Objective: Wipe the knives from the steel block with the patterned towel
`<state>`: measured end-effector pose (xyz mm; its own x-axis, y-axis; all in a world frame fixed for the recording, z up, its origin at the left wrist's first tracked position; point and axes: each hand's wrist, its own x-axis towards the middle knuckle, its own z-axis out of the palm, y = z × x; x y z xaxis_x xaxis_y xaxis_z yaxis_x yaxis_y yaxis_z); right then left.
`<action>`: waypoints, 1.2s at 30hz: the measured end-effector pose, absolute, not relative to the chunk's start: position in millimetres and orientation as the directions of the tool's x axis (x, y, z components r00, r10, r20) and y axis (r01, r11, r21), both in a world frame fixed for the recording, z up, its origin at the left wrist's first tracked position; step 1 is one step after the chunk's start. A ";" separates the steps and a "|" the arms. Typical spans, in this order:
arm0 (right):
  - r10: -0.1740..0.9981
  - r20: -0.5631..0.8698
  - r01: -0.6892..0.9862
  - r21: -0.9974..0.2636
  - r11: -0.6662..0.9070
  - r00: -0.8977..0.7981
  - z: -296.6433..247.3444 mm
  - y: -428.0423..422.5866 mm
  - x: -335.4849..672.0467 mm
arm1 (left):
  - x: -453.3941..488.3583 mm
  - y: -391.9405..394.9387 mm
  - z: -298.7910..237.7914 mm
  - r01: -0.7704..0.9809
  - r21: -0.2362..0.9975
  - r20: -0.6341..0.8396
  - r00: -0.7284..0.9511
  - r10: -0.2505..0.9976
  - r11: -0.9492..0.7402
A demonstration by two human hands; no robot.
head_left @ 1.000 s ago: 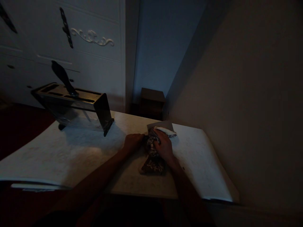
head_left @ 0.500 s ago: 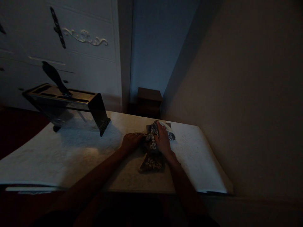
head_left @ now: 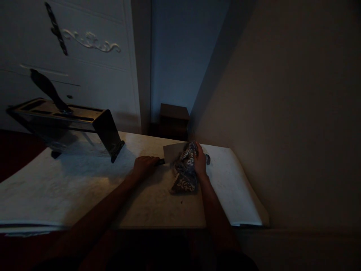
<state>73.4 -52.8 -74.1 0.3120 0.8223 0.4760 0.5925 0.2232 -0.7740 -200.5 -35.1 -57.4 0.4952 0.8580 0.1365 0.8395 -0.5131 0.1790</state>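
Note:
My left hand (head_left: 144,166) is closed round the dark handle of a cleaver (head_left: 172,151), whose broad grey blade lies on the pale table (head_left: 84,184). My right hand (head_left: 199,162) grips a dark patterned cloth (head_left: 184,172) and presses it against the right part of the blade. The cloth hangs down onto the table in front of the blade. The room is dim.
A metal knife block (head_left: 64,126) with one dark-handled knife (head_left: 47,88) in it stands at the table's back left. A white cupboard (head_left: 70,56) is behind it. A small brown box (head_left: 172,119) sits beyond the table. A plain wall rises at the right.
The cloth has slid right along the blade, baring more of it. My left hand has drawn back to the left on the handle. The camera has shifted right.

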 end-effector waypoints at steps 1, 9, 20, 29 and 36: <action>0.817 0.468 0.567 -0.793 0.222 0.336 -76.1 -50.9 76.1 | -201.1 -34.1 -56.9 0.842 0.175 0.129 0.494 0.860 -0.511; 0.772 0.388 0.368 -0.905 0.215 0.504 -86.5 -37.4 90.5 | -207.5 -27.6 -57.3 0.849 0.198 0.130 0.472 0.872 -0.490; 0.820 0.340 0.448 -0.887 0.116 0.461 -74.4 -44.3 100.5 | -207.0 -26.8 -62.9 0.884 0.257 0.229 0.336 0.914 -0.389; 0.807 0.260 0.304 -0.947 0.105 0.531 -78.3 -39.7 101.0 | -212.5 -24.5 -67.8 0.885 0.284 0.355 0.261 0.898 -0.370; 0.760 0.174 0.072 -0.983 0.166 0.626 -70.4 -40.8 94.2 | -206.7 -24.4 -69.8 0.859 0.305 0.321 0.314 0.894 -0.412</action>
